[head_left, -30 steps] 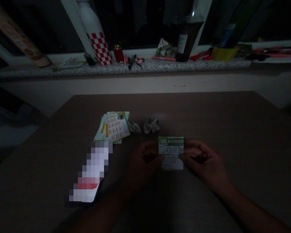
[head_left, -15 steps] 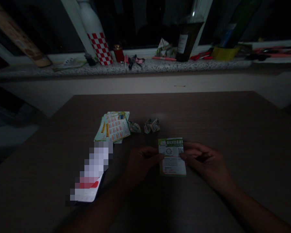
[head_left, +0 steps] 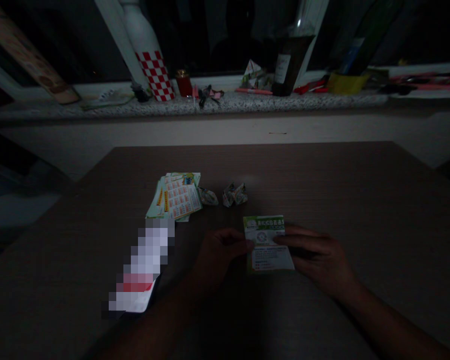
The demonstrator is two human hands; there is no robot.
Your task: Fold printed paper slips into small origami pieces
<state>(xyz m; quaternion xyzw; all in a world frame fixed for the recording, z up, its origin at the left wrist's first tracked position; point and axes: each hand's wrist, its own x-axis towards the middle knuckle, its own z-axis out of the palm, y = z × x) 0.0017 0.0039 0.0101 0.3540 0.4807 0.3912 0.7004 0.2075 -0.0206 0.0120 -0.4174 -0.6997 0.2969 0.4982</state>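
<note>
A small printed paper sheet [head_left: 268, 255] with a green band along its top is held between my two hands, low over the table. My left hand [head_left: 221, 252] pinches its left edge, thumb in front. At the right edge, my right hand [head_left: 318, 252] has fingers both before and behind the paper; its lower right corner sticks out a little. Beyond the hands stand folded paper pieces: a pointed one [head_left: 235, 195] and a flatter one [head_left: 209, 196]. The latter touches a fanned stack of printed sheets [head_left: 180, 197] on the left.
A phone [head_left: 138, 302], its screen blurred out, lies left of my left arm on the wooden table [head_left: 322, 175]. Along the stone windowsill [head_left: 240, 104] stand a red-checkered bottle [head_left: 155, 70], a small red jar [head_left: 183, 82], a dark container [head_left: 285, 67] and a yellow holder [head_left: 347, 82].
My right fingers have shifted on the sheet, with one finger now across its front. The paper's lower right corner has swung outward. My left hand stays nearly still.
</note>
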